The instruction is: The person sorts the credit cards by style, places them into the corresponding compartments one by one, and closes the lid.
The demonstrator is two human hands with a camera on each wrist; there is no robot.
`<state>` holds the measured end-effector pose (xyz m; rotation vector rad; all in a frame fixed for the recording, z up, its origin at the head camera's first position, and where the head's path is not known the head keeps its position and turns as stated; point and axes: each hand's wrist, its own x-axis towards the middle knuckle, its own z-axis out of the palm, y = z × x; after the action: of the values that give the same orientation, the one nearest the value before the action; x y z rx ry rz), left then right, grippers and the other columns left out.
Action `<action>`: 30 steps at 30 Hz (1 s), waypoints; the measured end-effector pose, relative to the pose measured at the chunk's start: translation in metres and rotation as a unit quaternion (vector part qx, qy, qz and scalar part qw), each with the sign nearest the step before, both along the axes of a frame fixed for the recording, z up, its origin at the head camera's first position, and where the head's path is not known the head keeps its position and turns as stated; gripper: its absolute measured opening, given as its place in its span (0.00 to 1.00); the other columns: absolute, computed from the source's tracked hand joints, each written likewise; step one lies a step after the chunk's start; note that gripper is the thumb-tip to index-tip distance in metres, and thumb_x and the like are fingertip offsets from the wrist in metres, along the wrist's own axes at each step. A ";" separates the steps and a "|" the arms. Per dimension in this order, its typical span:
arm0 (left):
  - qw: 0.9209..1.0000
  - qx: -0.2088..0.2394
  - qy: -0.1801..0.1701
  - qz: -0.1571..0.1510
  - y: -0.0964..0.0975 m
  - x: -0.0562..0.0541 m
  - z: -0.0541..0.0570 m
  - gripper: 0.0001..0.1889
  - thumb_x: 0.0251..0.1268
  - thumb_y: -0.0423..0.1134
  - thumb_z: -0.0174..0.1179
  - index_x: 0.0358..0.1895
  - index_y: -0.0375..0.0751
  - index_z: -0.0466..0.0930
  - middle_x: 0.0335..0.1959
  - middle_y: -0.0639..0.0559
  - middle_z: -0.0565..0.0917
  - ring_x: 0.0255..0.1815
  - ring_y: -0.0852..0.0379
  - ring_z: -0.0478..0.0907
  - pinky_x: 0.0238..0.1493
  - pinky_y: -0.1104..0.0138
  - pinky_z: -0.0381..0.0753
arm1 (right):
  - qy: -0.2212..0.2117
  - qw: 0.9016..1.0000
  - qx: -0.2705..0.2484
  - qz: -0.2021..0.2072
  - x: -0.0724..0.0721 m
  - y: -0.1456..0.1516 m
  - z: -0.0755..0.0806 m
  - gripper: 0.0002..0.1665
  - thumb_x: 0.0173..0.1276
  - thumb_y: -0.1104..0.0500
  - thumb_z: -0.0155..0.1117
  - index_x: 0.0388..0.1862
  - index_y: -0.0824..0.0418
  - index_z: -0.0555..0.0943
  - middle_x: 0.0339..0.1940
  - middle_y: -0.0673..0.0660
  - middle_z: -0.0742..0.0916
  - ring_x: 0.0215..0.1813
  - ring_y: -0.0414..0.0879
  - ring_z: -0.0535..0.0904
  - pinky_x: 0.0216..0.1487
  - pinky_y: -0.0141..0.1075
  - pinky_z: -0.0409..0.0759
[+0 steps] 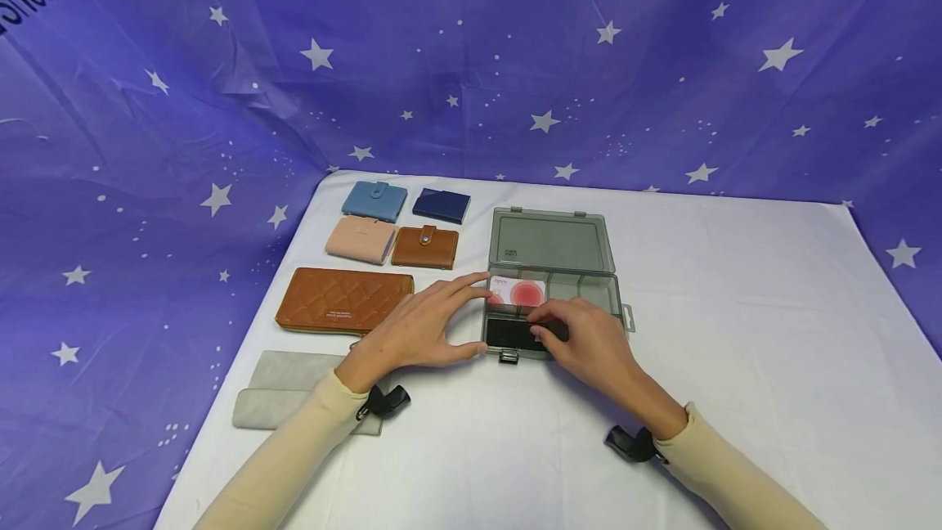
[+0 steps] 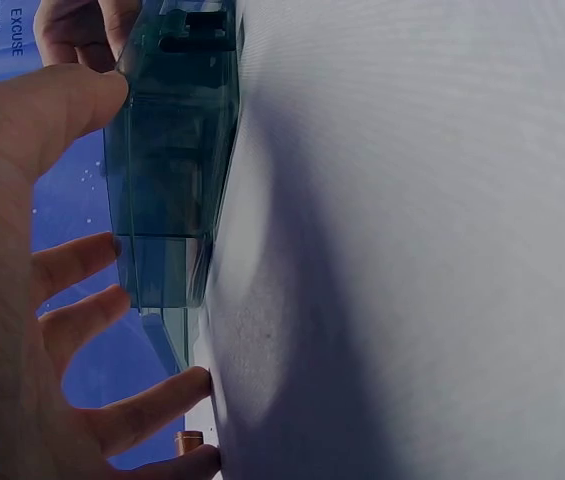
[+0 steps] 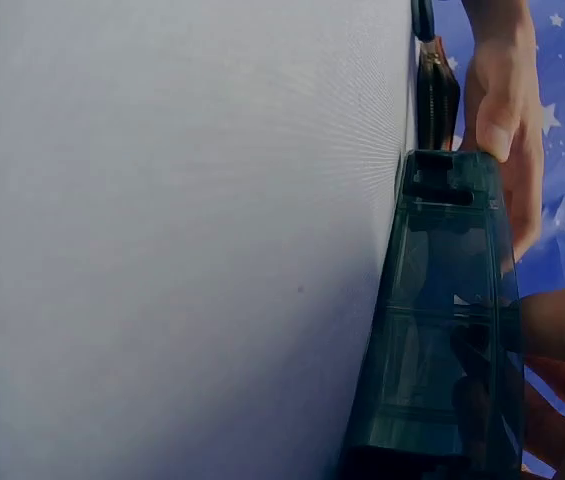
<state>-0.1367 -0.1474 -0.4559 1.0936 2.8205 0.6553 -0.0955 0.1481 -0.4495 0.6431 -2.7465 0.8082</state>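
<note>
A translucent grey-green plastic organizer box [image 1: 585, 293] stands on the table with its lid [image 1: 552, 241] laid back. In its back-left compartment lies a white card with pink-red circles [image 1: 527, 293]. A flat black card [image 1: 508, 334] lies in the front compartment. My left hand [image 1: 423, 325] is spread beside the box, its thumb and fingertips touching the left wall; the left wrist view shows the same fingers [image 2: 97, 255] extended. Reaching in from the right, my right hand [image 1: 592, 342] has curled fingers and pinches the black card. The box wall partly hides those fingertips in the right wrist view.
Left of the box lie a blue card holder [image 1: 374, 200], a navy one [image 1: 441, 205], a pink one [image 1: 361, 238] and a brown snap one [image 1: 424, 248]. Nearer are a quilted brown wallet [image 1: 342, 299] and a grey folded pouch [image 1: 275, 407], partly beneath the left arm.
</note>
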 end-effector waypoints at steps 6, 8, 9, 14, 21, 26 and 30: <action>1.000 -0.008 -0.011 0.001 0.000 0.000 0.002 0.40 0.67 0.71 0.64 0.79 0.63 0.72 0.87 0.68 0.58 0.77 0.51 0.72 0.61 0.46 0.81 | 0.059 0.997 0.052 0.018 0.002 -0.001 0.002 0.09 0.67 0.54 0.82 0.45 0.49 0.94 0.42 0.47 0.89 0.41 0.45 0.85 0.35 0.42 0.83; 1.000 -0.011 -0.019 -0.002 0.000 0.000 0.005 0.40 0.67 0.70 0.65 0.80 0.62 0.71 0.87 0.67 0.58 0.77 0.50 0.72 0.64 0.46 0.80 | 0.076 0.994 0.076 0.024 0.003 -0.001 0.003 0.10 0.68 0.52 0.81 0.46 0.51 0.94 0.42 0.49 0.87 0.41 0.46 0.84 0.34 0.41 0.82; 1.000 -0.012 -0.024 -0.004 0.001 -0.001 0.006 0.40 0.67 0.70 0.65 0.80 0.61 0.71 0.87 0.66 0.58 0.78 0.50 0.71 0.65 0.46 0.80 | 0.082 0.993 0.086 0.028 0.003 -0.001 0.004 0.11 0.68 0.51 0.80 0.47 0.51 0.94 0.43 0.50 0.88 0.41 0.47 0.84 0.35 0.42 0.83; 0.998 -0.008 -0.055 -0.018 0.001 -0.002 0.014 0.40 0.68 0.67 0.68 0.80 0.59 0.71 0.88 0.61 0.58 0.81 0.48 0.68 0.72 0.45 0.75 | 0.102 0.987 0.116 0.049 0.004 -0.002 0.002 0.15 0.72 0.49 0.76 0.50 0.57 0.93 0.44 0.54 0.90 0.46 0.52 0.85 0.45 0.47 0.86; 0.994 -0.015 -0.105 -0.026 0.002 -0.008 0.026 0.39 0.72 0.65 0.67 0.80 0.54 0.70 0.87 0.56 0.61 0.83 0.48 0.65 0.76 0.47 0.72 | 0.096 0.982 0.153 0.061 0.007 -0.002 0.002 0.19 0.78 0.45 0.68 0.52 0.58 0.91 0.48 0.57 0.91 0.50 0.54 0.85 0.52 0.50 0.86; 0.989 0.044 -0.141 0.009 0.009 -0.023 0.046 0.37 0.79 0.62 0.60 0.82 0.49 0.67 0.82 0.51 0.70 0.80 0.47 0.70 0.76 0.47 0.71 | 0.031 0.993 0.101 0.055 -0.004 0.009 0.024 0.20 0.82 0.45 0.65 0.58 0.56 0.89 0.52 0.56 0.91 0.55 0.56 0.87 0.54 0.55 0.86; 0.976 0.141 -0.164 0.037 0.020 -0.041 0.060 0.33 0.86 0.57 0.51 0.85 0.49 0.61 0.85 0.48 0.65 0.81 0.43 0.69 0.77 0.44 0.70 | -0.025 0.999 0.020 0.017 -0.030 0.034 0.047 0.26 0.85 0.46 0.59 0.72 0.57 0.82 0.67 0.61 0.86 0.68 0.62 0.81 0.64 0.63 0.79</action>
<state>-0.1776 -0.1274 -0.3955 0.8191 2.5464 1.1546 -0.1255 0.1821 -0.4027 0.6888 -2.8104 0.7889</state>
